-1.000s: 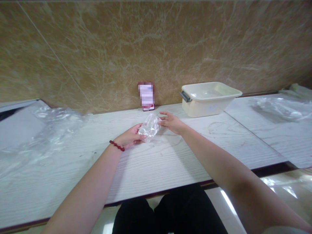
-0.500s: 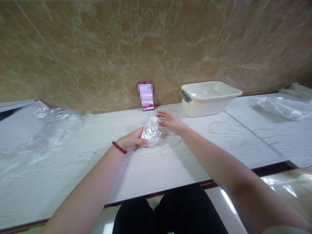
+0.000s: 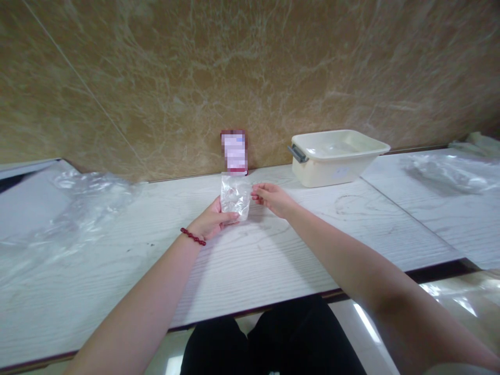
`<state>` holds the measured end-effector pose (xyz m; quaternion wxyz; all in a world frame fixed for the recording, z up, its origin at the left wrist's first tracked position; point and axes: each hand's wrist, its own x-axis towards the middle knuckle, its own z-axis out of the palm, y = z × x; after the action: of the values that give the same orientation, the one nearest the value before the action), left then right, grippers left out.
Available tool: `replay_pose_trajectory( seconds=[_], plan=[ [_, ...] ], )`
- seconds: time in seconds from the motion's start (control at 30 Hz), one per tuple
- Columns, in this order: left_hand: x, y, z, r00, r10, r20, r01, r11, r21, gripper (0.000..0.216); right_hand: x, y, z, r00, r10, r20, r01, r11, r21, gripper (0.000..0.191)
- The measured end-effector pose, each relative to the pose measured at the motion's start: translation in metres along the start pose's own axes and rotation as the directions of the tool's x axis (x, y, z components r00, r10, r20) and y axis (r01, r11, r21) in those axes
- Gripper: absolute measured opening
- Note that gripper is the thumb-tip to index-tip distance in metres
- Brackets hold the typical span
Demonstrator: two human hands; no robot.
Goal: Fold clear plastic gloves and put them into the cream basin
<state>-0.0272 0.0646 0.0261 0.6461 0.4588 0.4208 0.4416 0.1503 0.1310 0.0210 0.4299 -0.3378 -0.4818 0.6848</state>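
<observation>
Nearest to us, dark-clothed knees (image 3: 269, 338) show below the front edge of the white wood-grain table (image 3: 250, 260), and both of our bare forearms reach forward over it.

Our left hand (image 3: 211, 221), with a red bead bracelet (image 3: 192, 236) at the wrist, grips the small clear plastic bag (image 3: 235, 197) by its lower left corner; the thumb lies across the front of the bag and the other fingers are curled behind it. The bag stands upright, raised off the table top, at mid-table just in front of the wall. We cannot tell whether it contains anything.

Our right hand (image 3: 271, 198) is at the bag's right edge, its fingertips (image 3: 255, 194) drawn together and touching or pinching the plastic there; the exact contact is too small to confirm. The remaining fingers are loosely bent.

To the left, a large sheet of crumpled clear plastic (image 3: 66, 208) lies spread on the table. Just behind the bag, a small red-and-white card (image 3: 234, 152), blurred, leans against the brown marbled wall (image 3: 250, 78). To its right, a cream plastic tub (image 3: 336, 156) with a dark handle stands against the wall. On the adjoining table further right lies more clear plastic (image 3: 449, 172).
</observation>
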Motion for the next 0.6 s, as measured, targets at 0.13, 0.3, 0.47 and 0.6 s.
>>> replay_pose_trajectory(
  seconds=[0.13, 0.3, 0.47, 0.6],
  plan=[
    [0.000, -0.003, 0.005, 0.999, 0.014, 0.031, -0.015, 1.000, 0.009, 0.059, -0.001, 0.002, 0.002, 0.999, -0.034, 0.006, 0.034, 0.998, -0.049, 0.022],
    [0.003, -0.004, 0.013, 0.999, -0.038, -0.011, 0.038, 0.997, -0.066, 0.038, -0.001, 0.005, 0.003, 0.996, -0.093, -0.002, 0.092, 0.992, -0.090, 0.031],
    [0.004, -0.003, 0.016, 0.992, -0.081, -0.101, 0.068, 0.990, -0.125, 0.026, -0.003, 0.003, 0.006, 0.997, -0.069, -0.044, 0.066, 0.996, -0.068, 0.033],
    [0.004, -0.005, 0.016, 0.995, -0.067, -0.072, 0.058, 0.991, -0.119, 0.028, -0.003, 0.003, 0.006, 0.998, -0.055, -0.036, 0.051, 0.993, -0.107, 0.025]
  ],
)
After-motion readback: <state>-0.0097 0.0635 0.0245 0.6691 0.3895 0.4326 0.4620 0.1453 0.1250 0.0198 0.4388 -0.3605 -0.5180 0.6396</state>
